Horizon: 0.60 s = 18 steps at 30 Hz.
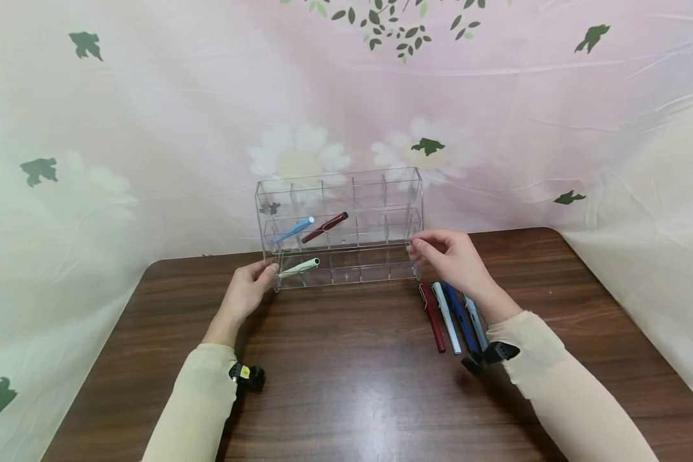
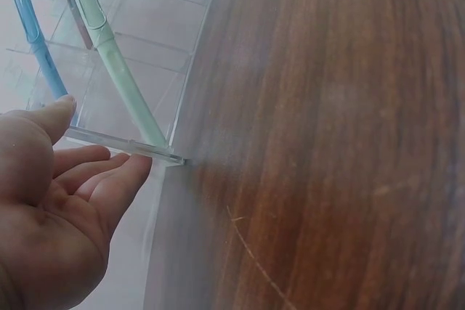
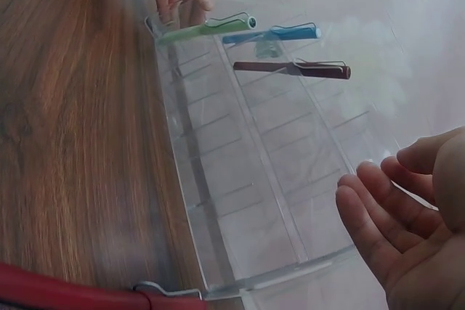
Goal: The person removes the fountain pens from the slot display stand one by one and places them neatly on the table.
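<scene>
A clear plastic tiered pen rack (image 1: 346,273) stands at the back of the table. My left hand (image 1: 248,290) grips its left side panel, thumb on one face and fingers on the other, as the left wrist view shows. Beside the rack's right end is my right hand (image 1: 453,260), its fingers loosely bent and no pen in them. A light green pen (image 1: 299,267) leans in the front tier at the left. Behind it, a blue pen (image 1: 293,230) and a dark red pen (image 1: 325,228) lean in a higher tier.
Several pens lie side by side on the brown wooden table (image 1: 335,385) under my right forearm: a red pen (image 1: 432,317), a pale blue pen (image 1: 447,317), a dark blue pen (image 1: 461,319) and a grey-blue one. A printed cloth (image 1: 208,128) hangs behind the table.
</scene>
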{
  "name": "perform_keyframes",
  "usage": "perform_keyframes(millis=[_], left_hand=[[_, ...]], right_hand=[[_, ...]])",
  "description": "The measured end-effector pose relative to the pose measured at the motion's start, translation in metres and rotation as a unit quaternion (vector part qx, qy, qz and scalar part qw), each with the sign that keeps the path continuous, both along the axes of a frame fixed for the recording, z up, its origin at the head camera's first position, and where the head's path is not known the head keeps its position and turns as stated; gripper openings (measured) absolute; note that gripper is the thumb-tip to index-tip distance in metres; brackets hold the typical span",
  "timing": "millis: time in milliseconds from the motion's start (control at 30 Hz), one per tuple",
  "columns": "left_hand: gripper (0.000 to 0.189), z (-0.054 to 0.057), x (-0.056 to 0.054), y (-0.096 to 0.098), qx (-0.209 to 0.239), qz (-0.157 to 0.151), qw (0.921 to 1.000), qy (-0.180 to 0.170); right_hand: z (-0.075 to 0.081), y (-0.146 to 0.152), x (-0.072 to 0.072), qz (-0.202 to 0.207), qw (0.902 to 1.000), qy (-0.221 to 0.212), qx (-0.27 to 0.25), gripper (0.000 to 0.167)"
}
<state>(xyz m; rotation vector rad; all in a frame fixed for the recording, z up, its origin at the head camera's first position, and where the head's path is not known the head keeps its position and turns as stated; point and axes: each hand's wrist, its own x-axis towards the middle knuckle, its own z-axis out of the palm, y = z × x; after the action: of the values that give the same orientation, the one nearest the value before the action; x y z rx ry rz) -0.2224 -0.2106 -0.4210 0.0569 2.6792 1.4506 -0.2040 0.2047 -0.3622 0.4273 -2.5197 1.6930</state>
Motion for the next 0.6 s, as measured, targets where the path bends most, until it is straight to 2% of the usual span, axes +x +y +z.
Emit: perform_keyframes(millis=[267, 600], left_hand=[[0.058, 0.002, 0.002, 0.001, 0.006, 0.005, 0.9999, -0.007], [0.059, 0.0, 0.0, 0.0, 0.007, 0.002, 0.9999, -0.009]], right_hand=[[0.003, -0.011, -0.003, 0.004, 0.9999, -0.008, 0.005, 0.029], [0.002, -0.022, -0.01, 0.014, 0.9997, 0.003, -0.022, 0.026]])
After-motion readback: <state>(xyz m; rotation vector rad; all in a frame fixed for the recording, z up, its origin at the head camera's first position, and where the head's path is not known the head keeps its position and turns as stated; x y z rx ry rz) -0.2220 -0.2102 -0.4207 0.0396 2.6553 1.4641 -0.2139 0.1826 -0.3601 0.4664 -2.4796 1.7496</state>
